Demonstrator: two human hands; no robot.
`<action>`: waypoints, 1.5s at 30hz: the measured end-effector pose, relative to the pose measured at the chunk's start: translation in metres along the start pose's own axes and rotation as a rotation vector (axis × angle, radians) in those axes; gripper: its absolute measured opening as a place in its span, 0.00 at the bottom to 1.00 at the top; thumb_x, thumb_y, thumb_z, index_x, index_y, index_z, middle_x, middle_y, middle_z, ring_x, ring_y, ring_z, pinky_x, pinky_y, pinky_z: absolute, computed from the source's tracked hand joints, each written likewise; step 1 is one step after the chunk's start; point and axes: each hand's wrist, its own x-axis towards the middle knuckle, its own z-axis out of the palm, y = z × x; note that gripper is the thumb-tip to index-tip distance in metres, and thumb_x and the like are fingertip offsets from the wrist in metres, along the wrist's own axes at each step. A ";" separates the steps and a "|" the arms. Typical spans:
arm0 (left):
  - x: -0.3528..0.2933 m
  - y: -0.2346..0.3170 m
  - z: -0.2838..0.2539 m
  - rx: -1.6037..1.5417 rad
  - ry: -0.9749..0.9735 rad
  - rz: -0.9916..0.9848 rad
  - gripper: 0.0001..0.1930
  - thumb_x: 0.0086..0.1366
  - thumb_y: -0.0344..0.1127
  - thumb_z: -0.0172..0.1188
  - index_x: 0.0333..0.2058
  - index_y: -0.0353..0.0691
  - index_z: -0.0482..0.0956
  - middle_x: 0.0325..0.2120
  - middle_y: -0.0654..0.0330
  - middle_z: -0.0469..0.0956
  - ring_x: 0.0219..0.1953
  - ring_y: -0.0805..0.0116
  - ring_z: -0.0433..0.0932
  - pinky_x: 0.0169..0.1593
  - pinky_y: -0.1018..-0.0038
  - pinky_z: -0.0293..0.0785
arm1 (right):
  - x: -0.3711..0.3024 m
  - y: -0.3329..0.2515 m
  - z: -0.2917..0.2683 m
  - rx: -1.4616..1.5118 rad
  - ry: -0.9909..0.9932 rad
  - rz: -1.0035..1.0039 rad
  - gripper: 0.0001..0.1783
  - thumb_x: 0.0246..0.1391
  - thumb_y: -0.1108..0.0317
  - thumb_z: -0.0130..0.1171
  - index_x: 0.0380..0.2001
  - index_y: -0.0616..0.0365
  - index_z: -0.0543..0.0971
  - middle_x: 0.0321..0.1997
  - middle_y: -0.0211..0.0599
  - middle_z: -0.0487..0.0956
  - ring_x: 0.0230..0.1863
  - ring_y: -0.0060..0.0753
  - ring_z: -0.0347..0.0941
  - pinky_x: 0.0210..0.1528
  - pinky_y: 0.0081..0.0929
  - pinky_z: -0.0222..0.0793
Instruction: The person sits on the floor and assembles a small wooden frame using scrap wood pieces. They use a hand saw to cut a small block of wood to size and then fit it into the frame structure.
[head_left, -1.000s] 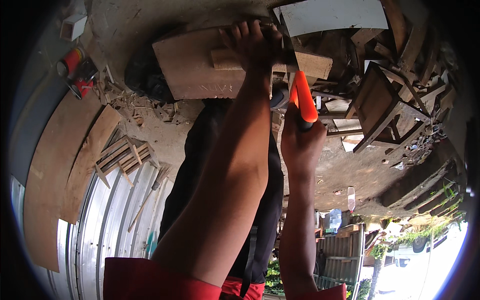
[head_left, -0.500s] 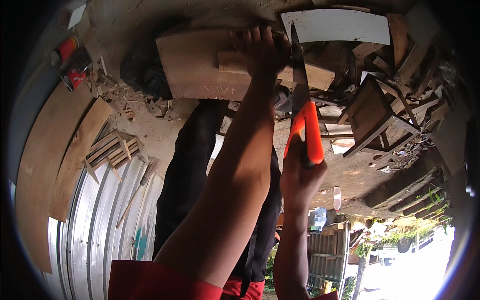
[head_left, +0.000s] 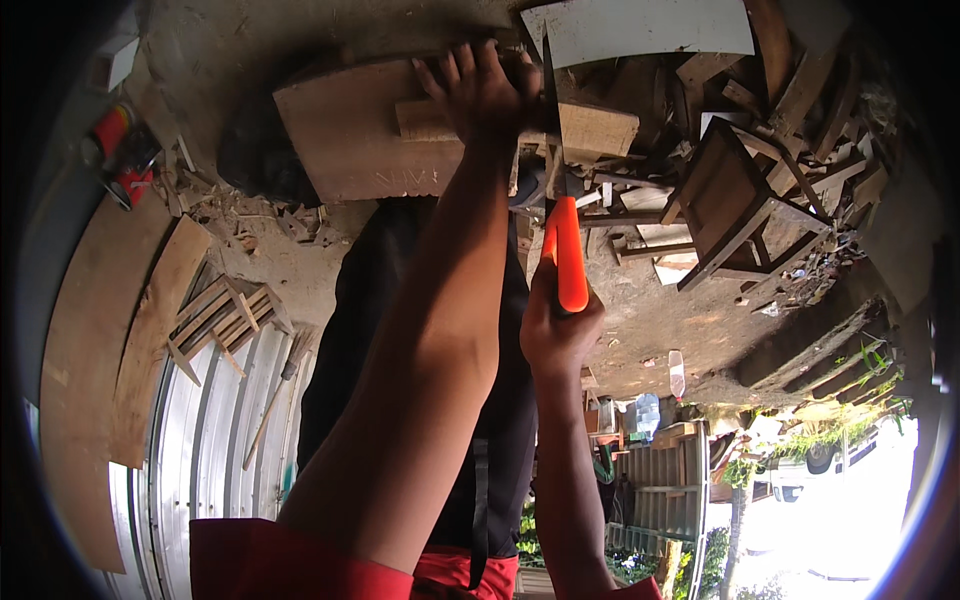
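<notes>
My left hand, fingers spread, presses flat on a narrow length of wood. That piece lies across a larger brown wooden block and sticks out past its right end. In my right hand is a handsaw with an orange handle, my fingers wrapped round the grip. Its blade points away from me and crosses the wood just right of my left hand. Whether the teeth have cut into the wood is too dark to tell.
Scrap wood and a broken wooden frame are heaped at the right, below a curved white panel. Long boards, a small slatted wooden piece and corrugated metal sheet lie left. A plastic bottle stands at right.
Both hands, the saw and the wood appear farther left and the whole view has shifted. The saw handle has turned more upright and edge-on, its blade against the wood. My left hand stays on the wood.
</notes>
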 end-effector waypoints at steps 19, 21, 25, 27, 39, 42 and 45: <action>-0.005 0.001 -0.008 -0.030 -0.062 -0.007 0.29 0.58 0.57 0.52 0.47 0.39 0.79 0.47 0.48 0.75 0.60 0.49 0.67 0.71 0.39 0.36 | -0.086 -0.082 -0.101 0.073 -0.132 0.187 0.07 0.59 0.72 0.61 0.30 0.66 0.77 0.19 0.39 0.77 0.21 0.21 0.74 0.23 0.23 0.66; 0.003 0.001 -0.001 -0.029 -0.022 -0.004 0.27 0.57 0.57 0.53 0.46 0.41 0.79 0.46 0.50 0.75 0.58 0.50 0.68 0.71 0.40 0.38 | -0.053 -0.061 -0.073 0.063 -0.143 0.221 0.09 0.61 0.71 0.59 0.31 0.68 0.78 0.20 0.35 0.77 0.23 0.19 0.74 0.24 0.23 0.66; 0.008 0.006 0.005 -0.056 0.014 -0.007 0.26 0.56 0.56 0.54 0.44 0.40 0.79 0.45 0.50 0.77 0.56 0.51 0.70 0.71 0.39 0.38 | 0.008 -0.028 0.001 0.152 -0.072 0.076 0.14 0.61 0.69 0.59 0.22 0.63 0.74 0.13 0.27 0.69 0.20 0.11 0.60 0.19 0.24 0.56; -0.004 0.005 0.000 -0.062 -0.014 0.000 0.26 0.56 0.55 0.55 0.44 0.41 0.79 0.45 0.50 0.77 0.57 0.51 0.70 0.71 0.39 0.38 | -0.005 -0.009 0.014 0.152 -0.022 0.021 0.11 0.58 0.70 0.60 0.24 0.62 0.75 0.15 0.33 0.71 0.20 0.18 0.63 0.21 0.26 0.60; -0.012 -0.004 -0.004 0.101 -0.058 0.056 0.24 0.57 0.58 0.55 0.45 0.48 0.78 0.45 0.54 0.75 0.58 0.54 0.69 0.71 0.42 0.42 | -0.028 0.016 -0.023 0.168 -0.113 0.062 0.10 0.61 0.68 0.60 0.31 0.65 0.75 0.21 0.49 0.77 0.21 0.37 0.76 0.26 0.33 0.71; -0.007 -0.003 -0.002 0.062 -0.059 0.048 0.24 0.56 0.56 0.55 0.45 0.46 0.78 0.45 0.53 0.75 0.57 0.52 0.69 0.71 0.41 0.41 | -0.014 -0.007 -0.030 0.118 -0.151 0.177 0.10 0.62 0.69 0.59 0.38 0.66 0.75 0.28 0.51 0.79 0.28 0.34 0.78 0.33 0.32 0.71; -0.007 -0.003 -0.002 0.051 -0.027 0.052 0.24 0.57 0.56 0.55 0.45 0.46 0.77 0.46 0.53 0.75 0.57 0.50 0.68 0.71 0.41 0.39 | -0.002 -0.058 -0.056 0.112 -0.382 0.629 0.20 0.63 0.76 0.54 0.57 0.70 0.73 0.52 0.49 0.80 0.51 0.28 0.77 0.53 0.28 0.70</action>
